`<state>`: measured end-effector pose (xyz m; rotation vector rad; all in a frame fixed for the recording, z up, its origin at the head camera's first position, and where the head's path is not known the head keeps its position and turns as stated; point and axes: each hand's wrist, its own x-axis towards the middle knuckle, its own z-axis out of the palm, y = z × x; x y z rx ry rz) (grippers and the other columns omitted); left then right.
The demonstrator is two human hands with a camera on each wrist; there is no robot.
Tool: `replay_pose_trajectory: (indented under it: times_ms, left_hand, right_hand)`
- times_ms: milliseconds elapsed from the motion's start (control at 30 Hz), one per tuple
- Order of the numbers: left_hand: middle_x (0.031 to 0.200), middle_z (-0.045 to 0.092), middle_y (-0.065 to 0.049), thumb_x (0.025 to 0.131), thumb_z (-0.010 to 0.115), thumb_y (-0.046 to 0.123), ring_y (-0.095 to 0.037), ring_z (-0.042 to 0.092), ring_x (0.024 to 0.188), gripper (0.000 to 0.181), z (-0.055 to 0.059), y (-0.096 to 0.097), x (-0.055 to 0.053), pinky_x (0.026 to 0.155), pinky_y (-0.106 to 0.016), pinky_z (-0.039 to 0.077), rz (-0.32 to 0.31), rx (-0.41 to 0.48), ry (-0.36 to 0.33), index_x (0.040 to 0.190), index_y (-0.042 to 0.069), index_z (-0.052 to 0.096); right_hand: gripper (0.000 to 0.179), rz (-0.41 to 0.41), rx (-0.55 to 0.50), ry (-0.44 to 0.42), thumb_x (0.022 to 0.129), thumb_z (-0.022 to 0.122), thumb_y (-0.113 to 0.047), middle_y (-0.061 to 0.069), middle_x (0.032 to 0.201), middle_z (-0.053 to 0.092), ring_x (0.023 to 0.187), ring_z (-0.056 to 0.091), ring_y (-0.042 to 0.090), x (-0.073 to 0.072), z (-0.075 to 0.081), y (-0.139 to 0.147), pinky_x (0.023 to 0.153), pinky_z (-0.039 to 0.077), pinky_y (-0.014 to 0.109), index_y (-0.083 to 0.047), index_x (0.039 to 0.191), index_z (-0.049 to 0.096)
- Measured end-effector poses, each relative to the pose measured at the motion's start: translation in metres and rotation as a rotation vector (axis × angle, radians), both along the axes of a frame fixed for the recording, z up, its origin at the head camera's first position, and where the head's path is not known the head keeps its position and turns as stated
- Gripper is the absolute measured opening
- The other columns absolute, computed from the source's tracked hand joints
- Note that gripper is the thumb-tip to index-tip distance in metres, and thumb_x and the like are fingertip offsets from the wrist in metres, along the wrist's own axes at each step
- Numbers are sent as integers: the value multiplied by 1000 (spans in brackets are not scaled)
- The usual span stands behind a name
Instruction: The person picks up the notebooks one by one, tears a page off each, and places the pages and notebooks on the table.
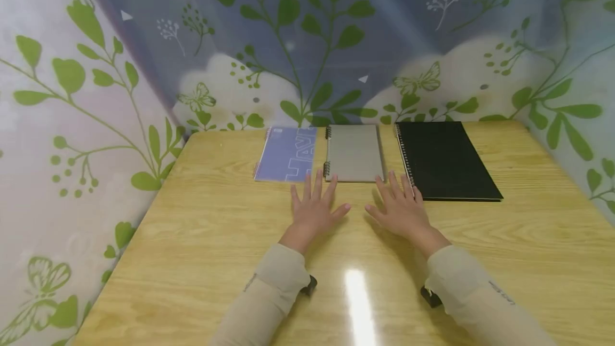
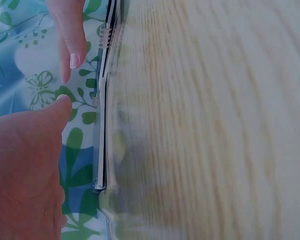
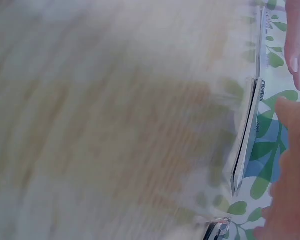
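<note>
Three spiral-bound notebooks lie in a row near the far edge of the table: a blue-purple notebook [image 1: 283,154] with outlined letters, a smaller grey notebook [image 1: 354,152], and a larger black notebook [image 1: 444,159]. My left hand [image 1: 314,210], fingers spread, is nearest the gap between the blue-purple and grey ones. Spread likewise, my right hand [image 1: 401,210] has its fingertips by the grey notebook's corner and the black one's lower left corner. Neither hand grips anything. In the left wrist view the grey notebook [image 2: 102,145] shows edge-on beyond my thumb. Whether fingertips touch a cover cannot be told.
A wood-grain table [image 1: 202,260] spreads beneath, with a bright light reflection near its front. Patterned walls with leaves and butterflies [image 1: 72,95] border it on the left, back and right. Both sleeved wrists carry a dark strap or device [image 1: 309,285].
</note>
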<state>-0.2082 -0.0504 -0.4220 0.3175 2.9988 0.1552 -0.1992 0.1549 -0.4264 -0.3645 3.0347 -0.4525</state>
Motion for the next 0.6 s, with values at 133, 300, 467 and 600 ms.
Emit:
replay_pose_trajectory:
  times_ms: [133,300,467,600]
  left_hand:
    - [157,-3,-5,89,34,64,-34,10,142,75,-2,-12,0,109,-62,9,23,49,37,148,34,-1]
    - [145,39,-8,92,42,54,-34,42,128,67,0,-35,-3,102,-58,29,101,132,97,148,26,19]
    - [128,58,-6,94,41,49,-28,58,112,53,8,-65,-9,92,-48,43,195,195,82,138,19,43]
    - [120,63,-5,94,42,46,-23,61,106,50,12,-94,-13,84,-43,49,253,257,61,133,16,49]
  right_hand:
    - [67,70,-162,36,94,46,-42,21,153,10,138,15,44,-6,1,-8,106,19,64,-8,146,22]
    - [54,134,-332,-20,95,48,-35,15,144,33,126,42,36,-16,3,-22,98,38,55,-8,140,35]
    - [49,129,-476,-134,96,48,-29,17,136,44,115,53,34,-30,2,-42,90,46,49,-5,137,39]
    - [44,135,-539,-179,96,47,-25,19,130,50,114,53,36,-40,-1,-59,92,46,47,-1,133,43]
